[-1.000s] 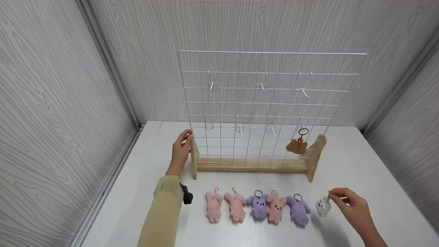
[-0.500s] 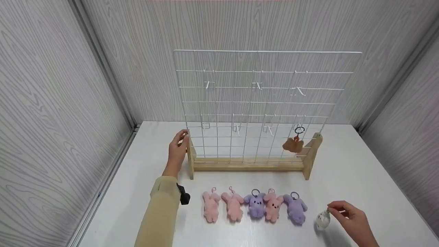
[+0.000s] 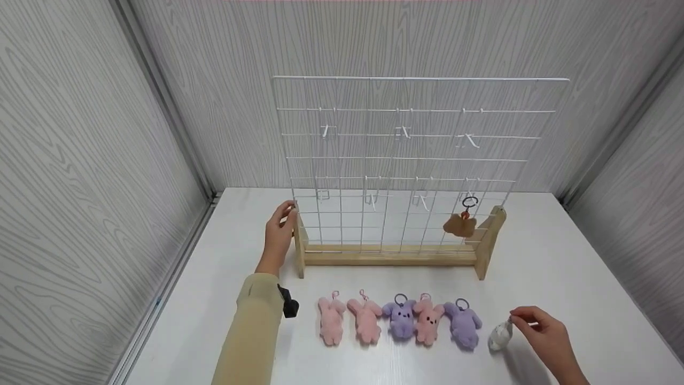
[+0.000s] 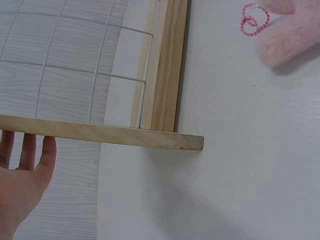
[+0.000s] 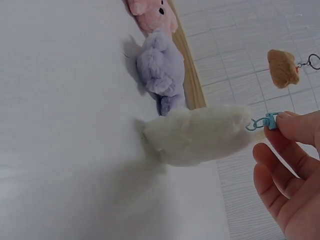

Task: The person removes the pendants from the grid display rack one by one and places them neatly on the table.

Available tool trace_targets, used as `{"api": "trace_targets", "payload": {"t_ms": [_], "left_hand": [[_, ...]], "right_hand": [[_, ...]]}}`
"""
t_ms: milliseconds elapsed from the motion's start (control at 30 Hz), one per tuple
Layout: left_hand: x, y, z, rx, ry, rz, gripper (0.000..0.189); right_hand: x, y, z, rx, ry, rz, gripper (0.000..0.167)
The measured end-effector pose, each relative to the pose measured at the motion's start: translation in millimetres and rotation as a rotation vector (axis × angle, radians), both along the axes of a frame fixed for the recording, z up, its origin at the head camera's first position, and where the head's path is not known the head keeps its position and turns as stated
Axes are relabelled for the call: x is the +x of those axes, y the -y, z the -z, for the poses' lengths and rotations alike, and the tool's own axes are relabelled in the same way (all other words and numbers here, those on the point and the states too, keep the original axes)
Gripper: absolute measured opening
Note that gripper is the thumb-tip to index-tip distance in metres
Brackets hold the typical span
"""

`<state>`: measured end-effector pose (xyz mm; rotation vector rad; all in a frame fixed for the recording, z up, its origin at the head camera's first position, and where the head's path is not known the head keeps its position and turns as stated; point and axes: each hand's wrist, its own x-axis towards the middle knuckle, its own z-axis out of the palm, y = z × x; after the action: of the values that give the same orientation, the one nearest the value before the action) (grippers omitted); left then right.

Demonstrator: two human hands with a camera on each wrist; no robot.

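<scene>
My right hand (image 3: 545,334) pinches the teal clasp (image 5: 271,120) of a white plush keychain (image 5: 200,135) between thumb and fingertips. The plush hangs tilted, its lower end close to the tabletop, right of the row of plush keychains. My left hand (image 3: 278,232) is at the left wooden upright (image 3: 300,246) of a white wire grid rack (image 3: 395,158). In the left wrist view its fairly straight fingers (image 4: 47,152) touch the upright's outer side. A brown plush keychain (image 3: 460,225) with a dark ring hangs from a lower right hook.
In front of the rack lie several pink plush keychains (image 3: 331,322) and two purple plush keychains (image 3: 464,325). White hooks (image 3: 406,132) stick out from the grid in two rows. A grey wood-patterned wall (image 3: 417,40) stands behind the white table (image 3: 561,251).
My right hand has lowered the white plush keychain toward the table, and it has turned so its face no longer shows plainly. My left hand stays at the upright.
</scene>
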<state>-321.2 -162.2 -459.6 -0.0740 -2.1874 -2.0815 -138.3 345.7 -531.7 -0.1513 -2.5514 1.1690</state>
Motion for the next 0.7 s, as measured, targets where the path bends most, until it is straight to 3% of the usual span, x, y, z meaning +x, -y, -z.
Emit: {"api": "trace_targets", "payload": {"t_ms": [100, 433, 700], "left_hand": [[5.5, -1.8, -6.9, -0.001, 0.000, 0.003, 0.041], [6.0, -1.5, -7.2, -0.002, -0.006, 0.005, 0.042], [-9.0, 2.0, 13.6, 0.001, -0.012, -0.025, 0.040]], "right_hand": [[-3.9, -0.9, 2.8, 0.014, -0.012, 0.004, 0.005], [-25.1, -2.9, 7.0, 0.007, 0.034, -0.019, 0.006], [-42.5, -6.9, 16.3, 0.036, 0.057, -0.080, 0.008]]}}
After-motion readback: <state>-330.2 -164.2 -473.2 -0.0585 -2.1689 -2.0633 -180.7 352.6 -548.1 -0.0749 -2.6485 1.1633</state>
